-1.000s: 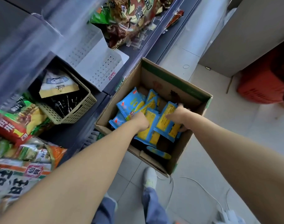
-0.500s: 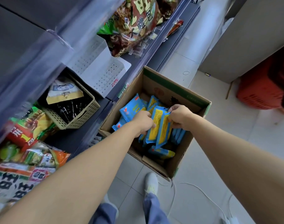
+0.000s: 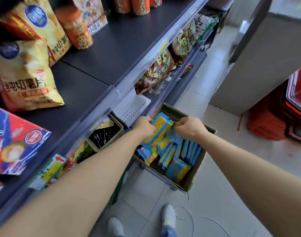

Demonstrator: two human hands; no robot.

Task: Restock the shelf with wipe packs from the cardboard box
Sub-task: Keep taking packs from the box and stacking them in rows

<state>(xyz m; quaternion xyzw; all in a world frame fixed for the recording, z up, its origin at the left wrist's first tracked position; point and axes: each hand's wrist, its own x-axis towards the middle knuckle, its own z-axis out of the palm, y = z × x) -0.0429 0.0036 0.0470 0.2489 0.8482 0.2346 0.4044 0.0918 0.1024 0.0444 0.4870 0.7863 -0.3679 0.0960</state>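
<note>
The open cardboard box (image 3: pixel 196 175) stands on the tiled floor beside the shelving, holding several blue and yellow wipe packs (image 3: pixel 178 168). Above it, my left hand (image 3: pixel 144 126) and my right hand (image 3: pixel 189 128) together grip a bunch of wipe packs (image 3: pixel 161 130), one hand at each side. The bunch is lifted over the far part of the box, level with its rim. The dark shelf (image 3: pixel 112 48) to the left has a wide bare stretch.
Chip bags (image 3: pixel 25 77) and an orange canister (image 3: pixel 76 29) sit on the upper shelf. Below are a beige basket (image 3: pixel 107 135), a white perforated divider (image 3: pixel 132 108) and snack bags (image 3: pixel 156 71). Red baskets (image 3: pixel 281 117) stand stacked at right. A white cable (image 3: pixel 189 218) lies by my shoes.
Both hands have raised the gathered wipe packs out of the box. My view has tilted up, so the upper shelf with chip bags now shows.
</note>
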